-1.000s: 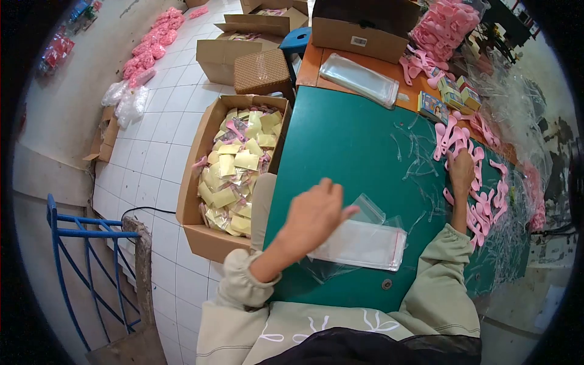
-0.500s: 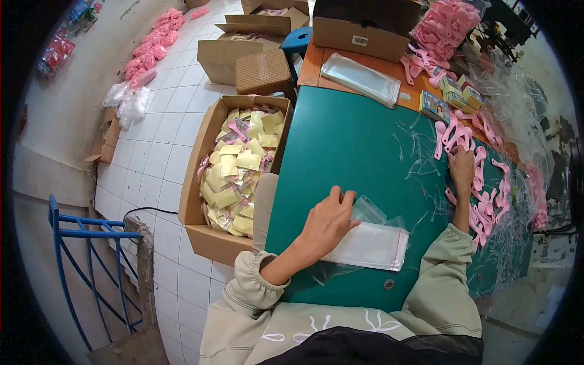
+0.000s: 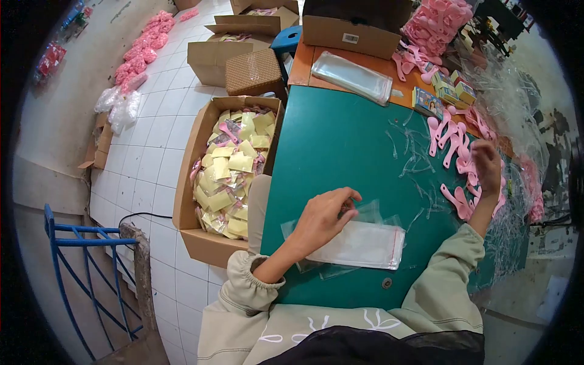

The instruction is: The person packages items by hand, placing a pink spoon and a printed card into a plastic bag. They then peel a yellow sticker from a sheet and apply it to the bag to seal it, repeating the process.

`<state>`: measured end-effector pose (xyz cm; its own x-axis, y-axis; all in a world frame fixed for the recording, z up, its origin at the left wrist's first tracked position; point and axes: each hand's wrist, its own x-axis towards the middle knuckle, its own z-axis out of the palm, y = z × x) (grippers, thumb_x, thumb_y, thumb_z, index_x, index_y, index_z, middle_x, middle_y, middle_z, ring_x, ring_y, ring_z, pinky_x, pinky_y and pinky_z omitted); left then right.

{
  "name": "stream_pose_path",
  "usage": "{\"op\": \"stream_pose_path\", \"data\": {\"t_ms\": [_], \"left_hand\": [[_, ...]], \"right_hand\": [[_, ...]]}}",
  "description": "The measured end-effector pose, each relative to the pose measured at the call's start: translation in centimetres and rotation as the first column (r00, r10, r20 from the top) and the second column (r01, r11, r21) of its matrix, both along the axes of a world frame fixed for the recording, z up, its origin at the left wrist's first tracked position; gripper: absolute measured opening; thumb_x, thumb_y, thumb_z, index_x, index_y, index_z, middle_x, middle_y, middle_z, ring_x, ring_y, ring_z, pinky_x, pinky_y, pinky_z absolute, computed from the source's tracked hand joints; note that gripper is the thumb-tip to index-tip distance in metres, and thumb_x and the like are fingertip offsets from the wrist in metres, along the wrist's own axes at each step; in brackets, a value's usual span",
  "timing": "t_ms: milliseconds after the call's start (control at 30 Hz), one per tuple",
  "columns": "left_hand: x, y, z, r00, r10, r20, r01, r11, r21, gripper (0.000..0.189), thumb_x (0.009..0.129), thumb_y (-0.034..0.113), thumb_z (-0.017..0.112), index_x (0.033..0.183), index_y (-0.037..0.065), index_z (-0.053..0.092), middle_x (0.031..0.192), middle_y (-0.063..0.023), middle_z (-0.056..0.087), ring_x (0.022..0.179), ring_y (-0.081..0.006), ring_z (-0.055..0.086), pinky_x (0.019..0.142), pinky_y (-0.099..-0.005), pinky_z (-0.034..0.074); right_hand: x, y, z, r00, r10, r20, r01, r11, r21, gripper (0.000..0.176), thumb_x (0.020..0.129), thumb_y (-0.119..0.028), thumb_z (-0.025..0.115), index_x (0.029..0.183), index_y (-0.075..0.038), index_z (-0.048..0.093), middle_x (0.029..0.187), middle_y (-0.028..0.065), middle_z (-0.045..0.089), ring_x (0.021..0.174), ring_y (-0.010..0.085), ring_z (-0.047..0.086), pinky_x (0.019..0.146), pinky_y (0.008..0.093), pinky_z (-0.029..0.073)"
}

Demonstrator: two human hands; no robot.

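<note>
My left hand (image 3: 328, 220) is over the left end of a stack of clear plastic bags (image 3: 371, 245) on the green tabletop. Its fingers are bent, with thumb and forefinger apart and nothing visible between them. Loose clear bags (image 3: 368, 211) lie around the stack. At the right, my right hand (image 3: 485, 163) is raised among pink plastic spoons (image 3: 451, 146), its fingers curled and slightly blurred. No spoon shows clearly in it, and part of the pile behind it is hidden. More pink spoons (image 3: 460, 204) lie just left of my right wrist.
A cardboard box (image 3: 184, 210) of packed bags with yellow cards stands left of the table. Clear bag packs (image 3: 353, 76), small card boxes (image 3: 427, 102) and a large bag of spoons (image 3: 435, 27) sit at the back. Crumpled clear plastic (image 3: 511, 91) lines the right side.
My right hand has lifted off the spoons and come nearer to me. Some spoons now lie in different spots. My left hand's thumb and forefinger have shifted slightly over the bags.
</note>
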<state>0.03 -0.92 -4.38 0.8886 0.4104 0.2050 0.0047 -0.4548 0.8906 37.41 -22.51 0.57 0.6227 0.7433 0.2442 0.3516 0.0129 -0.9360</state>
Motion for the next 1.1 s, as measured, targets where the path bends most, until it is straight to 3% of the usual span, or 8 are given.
{"op": "stream_pose_path", "data": {"t_ms": [67, 167, 267, 400, 600, 833, 933, 1100], "left_hand": [[0.0, 0.2, -0.1, 1.000, 0.018, 0.002, -0.018, 0.999, -0.027, 0.019, 0.078, 0.004, 0.065, 0.095, 0.002, 0.057, 0.083, -0.0116, 0.062, 0.076, -0.0234, 0.063, 0.065, -0.0315, 0.050], [-0.1, 0.4, -0.1, 0.999, 0.046, -0.021, -0.046, 0.999, 0.001, 0.015, 0.079, 0.004, 0.065, 0.091, 0.001, 0.056, 0.083, -0.0122, 0.063, 0.075, -0.0234, 0.064, 0.065, -0.0310, 0.051], [-0.2, 0.3, 0.0, 0.998, 0.068, -0.003, -0.068, 0.998, -0.007, 0.014, 0.079, 0.003, 0.064, 0.089, 0.000, 0.055, 0.082, -0.0120, 0.062, 0.075, -0.0236, 0.064, 0.065, -0.0304, 0.050], [0.1, 0.3, 0.2, 0.995, 0.070, 0.064, -0.073, 0.996, 0.042, 0.013, 0.078, 0.003, 0.064, 0.087, 0.000, 0.054, 0.080, -0.0112, 0.061, 0.074, -0.0234, 0.064, 0.066, -0.0299, 0.050], [-0.2, 0.8, 0.8, 0.999, -0.048, -0.011, 0.044, 0.966, -0.254, 0.013, 0.084, 0.006, 0.059, 0.087, 0.001, 0.048, 0.087, -0.0109, 0.064, 0.085, -0.0179, 0.064, 0.070, -0.0298, 0.051], [0.0, 1.2, 0.0, 0.974, -0.226, 0.016, 0.201, 0.827, -0.525, 0.012, 0.091, 0.007, 0.050, 0.089, 0.005, 0.039, 0.101, -0.0128, 0.065, 0.097, -0.0149, 0.061, 0.079, -0.0283, 0.048], [0.1, 1.2, -1.0, 0.970, -0.239, 0.051, 0.206, 0.691, -0.693, 0.007, 0.094, 0.008, 0.046, 0.094, 0.005, 0.040, 0.104, -0.0115, 0.064, 0.099, -0.0137, 0.059, 0.081, -0.0259, 0.046], [0.1, 1.7, -0.7, 0.941, -0.302, -0.153, 0.178, 0.826, -0.535, 0.010, 0.095, 0.011, 0.046, 0.099, 0.002, 0.047, 0.105, -0.0094, 0.063, 0.099, -0.0130, 0.057, 0.080, -0.0248, 0.044]], "right_hand": [[1.9, -1.0, -2.0, 0.846, -0.364, 0.388, 0.487, 0.825, -0.288, 0.012, 0.085, -0.010, 0.059, 0.094, -0.002, 0.062, 0.087, 0.0071, 0.059, 0.085, 0.0108, 0.055, 0.075, 0.0222, 0.044], [1.5, -1.9, -2.8, 0.005, 0.179, 0.984, 0.947, 0.315, -0.062, 0.018, 0.084, -0.021, 0.062, 0.090, -0.004, 0.065, 0.084, 0.0114, 0.062, 0.086, 0.0188, 0.058, 0.075, 0.0322, 0.046], [2.2, -0.9, -3.3, 0.775, -0.263, 0.574, 0.533, 0.761, -0.370, 0.023, 0.081, -0.024, 0.063, 0.086, -0.002, 0.065, 0.078, 0.0133, 0.063, 0.084, 0.0276, 0.060, 0.071, 0.0405, 0.047], [-2.7, 3.6, -4.2, 0.363, 0.107, 0.926, 0.818, 0.440, -0.371, 0.031, 0.075, -0.030, 0.066, 0.080, 0.000, 0.064, 0.076, 0.0172, 0.063, 0.070, 0.0344, 0.059, 0.065, 0.0428, 0.046], [-0.3, 2.7, -4.8, 0.605, -0.084, 0.792, 0.760, 0.359, -0.542, 0.032, 0.075, -0.031, 0.063, 0.087, 0.000, 0.062, 0.094, 0.0237, 0.056, 0.090, 0.0408, 0.054, 0.076, 0.0490, 0.044], [-6.8, 5.1, 2.6, 0.197, -0.201, 0.960, 0.536, 0.841, 0.066, 0.015, 0.087, -0.010, 0.053, 0.097, 0.000, 0.055, 0.082, 0.0132, 0.060, 0.064, 0.0305, 0.057, 0.065, 0.0381, 0.046], [-13.9, 7.9, 5.4, 0.834, -0.189, 0.519, 0.319, 0.932, -0.173, 0.015, 0.084, -0.009, 0.060, 0.096, 0.000, 0.055, 0.079, 0.0054, 0.057, 0.065, 0.0135, 0.054, 0.060, 0.0270, 0.044], [-17.5, 9.2, 4.5, 0.956, 0.226, 0.189, -0.131, 0.902, -0.412, 0.016, 0.077, -0.005, 0.067, 0.088, -0.001, 0.056, 0.070, 0.0059, 0.055, 0.064, 0.0095, 0.053, 0.059, 0.0234, 0.044]]}}
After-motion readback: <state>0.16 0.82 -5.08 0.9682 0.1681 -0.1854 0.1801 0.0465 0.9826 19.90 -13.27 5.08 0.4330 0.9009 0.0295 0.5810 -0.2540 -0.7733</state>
